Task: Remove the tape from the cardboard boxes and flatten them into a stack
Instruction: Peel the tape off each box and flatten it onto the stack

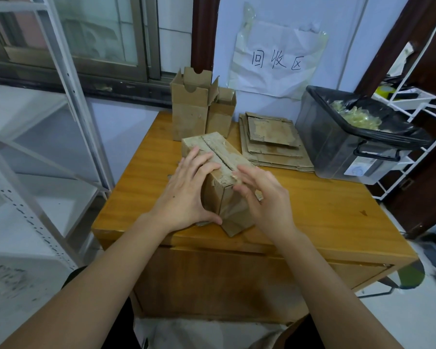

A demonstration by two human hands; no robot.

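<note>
Head view shows a long closed brown cardboard box [219, 170] lying on the yellow wooden tabletop [312, 197], its top seam running away from the person. Left hand [186, 195] rests on the box's near left side, fingers [199, 159] straight across the top and thumb down at the near end face. Right hand [264, 197] is at the near right corner, fingers [247, 172] loosely spread and bent; whether they pinch the scrap of tape [235, 178] there, I cannot tell. Behind stand a tall open cardboard box [189, 114] and a smaller open cardboard box [220, 114], touching. Just right of them lies a stack of flattened cardboard [272, 144], and beside that a grey plastic bin with a black liner [337, 144] holding crumpled tape.
</note>
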